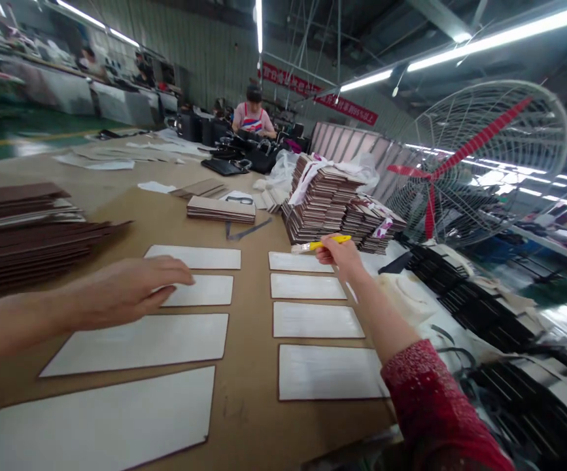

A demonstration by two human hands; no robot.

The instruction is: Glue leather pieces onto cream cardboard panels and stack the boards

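My right hand (341, 255) grips a flat paintbrush (307, 247) with a yellow handle, its bristles pointing left. The brush is over the farthest white panel (295, 262) in the right column; whether the bristles touch it I cannot tell. Nearer to me in that column lie several more dark-edged panels, the closest one (332, 373) with a shiny, streaky surface. My left hand (131, 288) reaches in above the left column, fingers stretched out and holding nothing. It partly covers a panel (209, 290) there. Longer white panels (150, 343) lie nearer.
Brown strips (33, 242) are piled at the left. Ahead sit a small stack of panels (220, 209) and a tall stack of brown-edged pieces (322, 203). Black strapped pieces (474, 294) lie at the right, below a large fan (479, 163). A person (254, 118) sits across the table.
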